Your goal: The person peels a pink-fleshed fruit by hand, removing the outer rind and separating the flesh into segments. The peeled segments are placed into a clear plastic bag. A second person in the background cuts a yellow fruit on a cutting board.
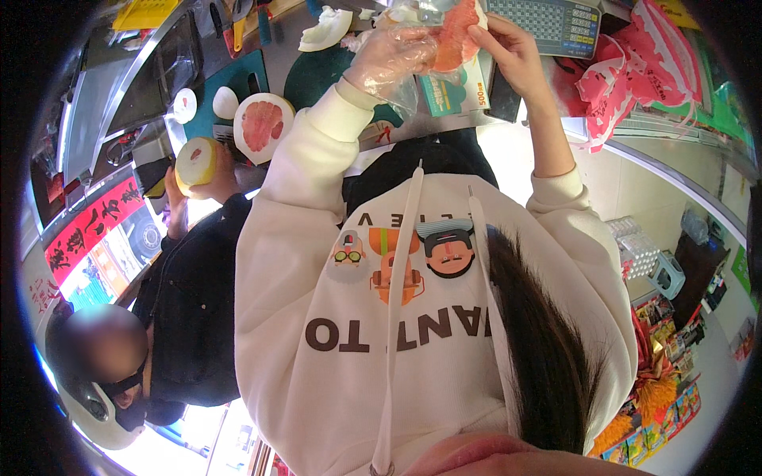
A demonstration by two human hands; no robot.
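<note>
My left hand [390, 56], in a clear plastic glove, holds one side of a piece of peeled red pomelo [458, 38] near the top of the view. On the other side, my bare right hand [506, 50] pinches the pomelo's pale membrane with thumb and fingers. Beyond my left hand lies a piece of thick white pomelo rind [326, 28]. Under my hands is a green and white box [455, 92]. A round dark green board [312, 74] is partly hidden by my left hand and sleeve.
At the left, a co-worker's hands hold a partly cut pomelo [196, 160]. A cut pomelo half with red flesh [262, 127] lies by a green cutting board [253, 74]. Knives [240, 30] lie at the top left. A scale's keypad [580, 30] and pink plastic bags [631, 77] are at the right.
</note>
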